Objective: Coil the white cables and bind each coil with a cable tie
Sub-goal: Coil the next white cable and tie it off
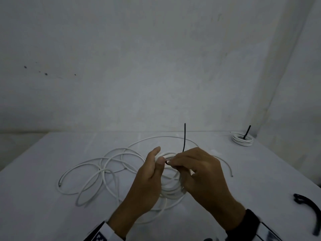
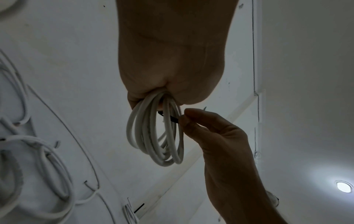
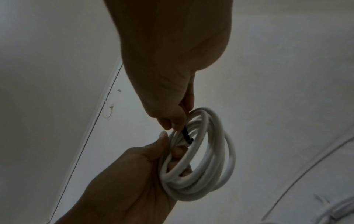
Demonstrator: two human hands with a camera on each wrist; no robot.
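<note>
L hand (image 1: pixel 149 173) has its grip wrapped round a coil of white cable (image 3: pixel 201 163), several smooth round loops bunched in palm, thumb on top, coil held up above the worktop (image 1: pixel 43 214) at centre. R hand (image 1: pixel 199 173) has its grip pinched on a thin black cable tie (image 1: pixel 184 138), thumb + forefinger nipping it right at the coil's upper edge; the tie's long slim tail sticks straight up behind the fingers. In R wrist view the tie's short dark end pokes between the loops just by L thumb. Whether the tie is threaded through its own head: can't tell.

Worktop is pale, matte, flat. Behind + left of the hands lies more loose white cable (image 1: pixel 97 171), big sloppy overlapping loops, one cut end near the left, another strand trailing off right. Far right corner: a finished coil (image 1: pixel 242 139), small, tight, flat on the worktop w/ a black tie tail standing up out of it. Near right edge: curved black ties (image 1: pixel 311 206), glossy, blurred. Plain rough wall (image 1: pixel 156 58) behind, a few dark specks on it.
</note>
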